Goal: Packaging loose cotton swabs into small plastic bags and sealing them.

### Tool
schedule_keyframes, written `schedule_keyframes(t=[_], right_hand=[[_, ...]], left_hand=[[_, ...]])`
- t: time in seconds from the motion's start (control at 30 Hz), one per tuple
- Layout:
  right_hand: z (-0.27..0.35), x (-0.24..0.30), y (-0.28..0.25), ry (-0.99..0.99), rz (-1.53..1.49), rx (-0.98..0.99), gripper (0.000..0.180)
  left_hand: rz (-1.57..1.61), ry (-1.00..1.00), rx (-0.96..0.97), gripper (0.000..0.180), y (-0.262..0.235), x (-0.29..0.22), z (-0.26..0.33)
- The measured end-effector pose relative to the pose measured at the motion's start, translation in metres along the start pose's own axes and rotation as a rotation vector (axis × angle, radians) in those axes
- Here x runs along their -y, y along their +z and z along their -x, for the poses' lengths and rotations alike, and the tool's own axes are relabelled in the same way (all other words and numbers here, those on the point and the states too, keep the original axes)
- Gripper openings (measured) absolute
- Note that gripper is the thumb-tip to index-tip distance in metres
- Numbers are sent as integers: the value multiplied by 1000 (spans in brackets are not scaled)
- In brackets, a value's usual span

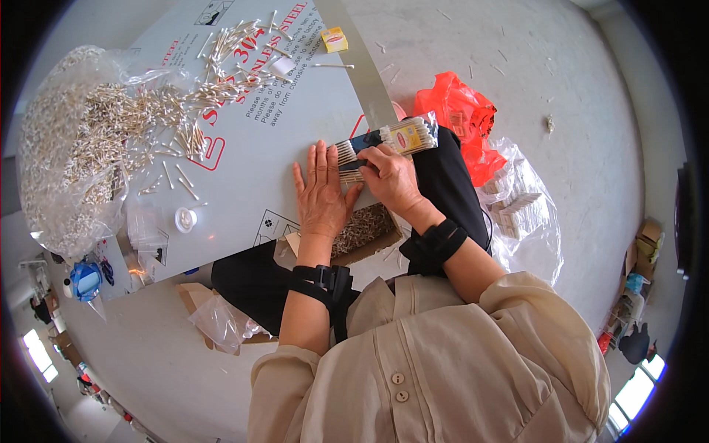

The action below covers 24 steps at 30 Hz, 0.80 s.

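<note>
resting the left hand (323, 184) palm down at the middle of the frame, with its grip spread apart and holding nothing, probably bracing against slipping on the smooth desk (251, 184). curling the right hand (393, 179) just beside it over the row of swabs (346, 153), lying at the centre near the desk's edge; holding that grip nearly together there, but not showing enough to tell whether clamped on any swab. having the yellow-labelled packet (406, 138) lying right of centre, just beyond the row, seemingly for handiness. placing the cardboard box (378, 247) just below the desk's edge, perhaps for catching strays. having the big clear bag (70, 140) opening at the left toward the loose heap (229, 55), upper left, probably for easy reaching.
</note>
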State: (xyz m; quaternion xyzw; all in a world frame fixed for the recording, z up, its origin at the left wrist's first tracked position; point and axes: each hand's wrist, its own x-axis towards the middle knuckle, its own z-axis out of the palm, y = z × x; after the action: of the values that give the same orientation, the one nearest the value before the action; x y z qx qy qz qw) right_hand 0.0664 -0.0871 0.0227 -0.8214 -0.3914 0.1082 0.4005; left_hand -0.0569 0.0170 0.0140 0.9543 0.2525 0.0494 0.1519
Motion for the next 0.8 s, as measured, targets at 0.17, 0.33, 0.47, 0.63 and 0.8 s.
schedule_keyframes(t=[0.17,0.33,0.47,0.63,0.8], right_hand=[[-2,2,-1,-32,33,-3,18],[-2,0,1,-36,69,26,18],[-2,2,0,-26,69,45,17],[-3,7,-1,19,58,38,15],[-3,3,0,-10,88,74,20]], left_hand=[[-5,0,-5,84,0,0,0],[20,-7,-7,84,-1,-1,0],[10,-9,4,84,-3,-2,0],[28,-7,-13,84,-2,-1,0],[19,-8,-20,84,-1,-1,0]])
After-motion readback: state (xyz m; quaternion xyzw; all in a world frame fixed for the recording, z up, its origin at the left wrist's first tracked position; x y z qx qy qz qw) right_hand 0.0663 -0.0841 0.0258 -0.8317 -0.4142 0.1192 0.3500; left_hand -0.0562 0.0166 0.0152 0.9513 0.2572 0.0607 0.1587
